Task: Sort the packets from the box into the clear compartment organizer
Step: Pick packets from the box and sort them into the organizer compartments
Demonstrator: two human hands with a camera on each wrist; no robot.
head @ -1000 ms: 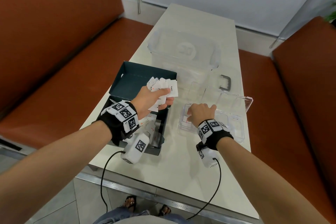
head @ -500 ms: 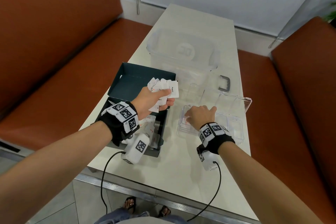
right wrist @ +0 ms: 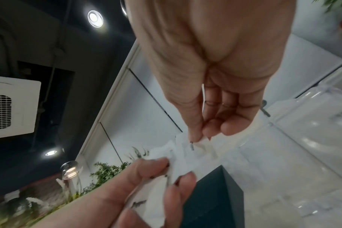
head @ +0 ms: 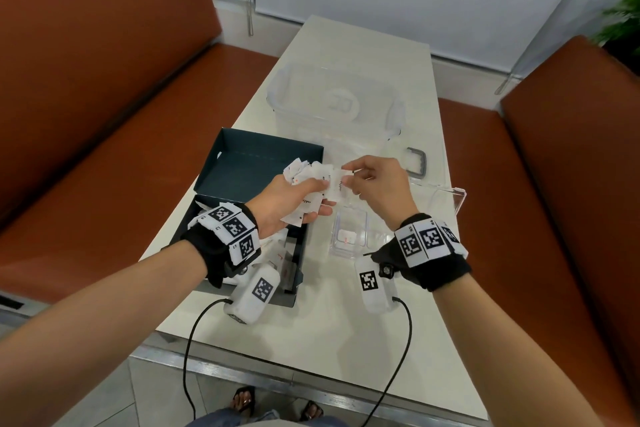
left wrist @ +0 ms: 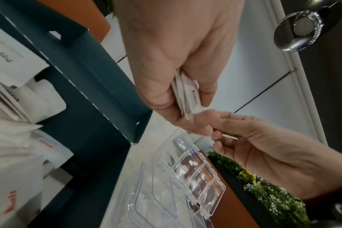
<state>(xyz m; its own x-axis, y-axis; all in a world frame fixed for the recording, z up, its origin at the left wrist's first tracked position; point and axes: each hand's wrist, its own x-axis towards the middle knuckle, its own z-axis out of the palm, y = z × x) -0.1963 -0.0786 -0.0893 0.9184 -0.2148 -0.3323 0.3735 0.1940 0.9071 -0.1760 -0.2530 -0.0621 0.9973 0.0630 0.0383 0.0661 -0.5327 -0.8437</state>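
My left hand [head: 298,198] grips a fanned bunch of white packets [head: 313,180] above the right edge of the dark teal box [head: 242,163]. The same bunch shows edge-on between its thumb and fingers in the left wrist view [left wrist: 185,95]. My right hand [head: 367,180] pinches the rightmost packet [head: 337,187] of the bunch between thumb and forefinger, as the right wrist view shows [right wrist: 197,138]. The clear compartment organizer [head: 349,236] lies on the table below both hands, lid open, with one packet in its near-left compartment. More packets [left wrist: 14,162] lie in the box.
A large clear plastic tub [head: 332,104] stands behind the box, a grey handle [head: 417,163] beside it. The white table [head: 329,322] is narrow, with orange benches [head: 104,114] on both sides. Cables hang from both wrists over the near edge.
My right hand has lifted out of the organizer and moved up and left to the bunch, taking hold of one packet. My left hand has kept the bunch over the box's right edge.
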